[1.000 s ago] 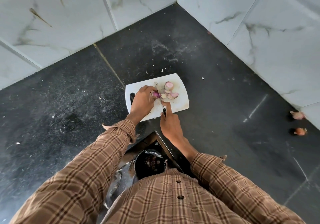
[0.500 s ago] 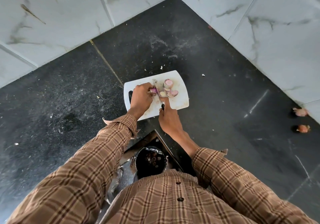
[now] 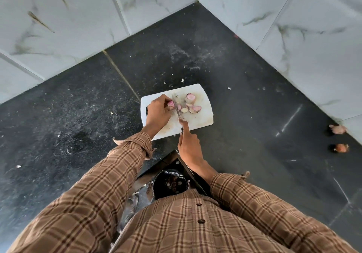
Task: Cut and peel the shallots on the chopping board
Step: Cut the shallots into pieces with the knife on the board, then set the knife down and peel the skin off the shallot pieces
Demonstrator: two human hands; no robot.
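On the dark stone tabletop (image 3: 254,115) lies a white plastic chopping board (image 3: 203,119). The left hand (image 3: 157,113) pins a pink shallot (image 3: 170,103) against it. The right hand (image 3: 189,145) holds a steel knife (image 3: 176,108), its blade just beside that shallot. Cut shallot pieces (image 3: 191,105) lie near.

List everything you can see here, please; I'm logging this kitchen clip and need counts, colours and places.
chopping board: one, white, on the dark counter near the wall corner.
held shallot: one, pink, at the left fingertips on the board.
cut shallot pieces: several, pink and pale, on the board right of the blade.
knife: one, metal blade, dark handle, over the board.
peel scraps: two, pinkish-orange, far right by the wall.
bowl: one, dark, below the counter edge; contents unclear.
left hand: holding the shallot.
right hand: gripping the knife.
sleeves: two, brown plaid.
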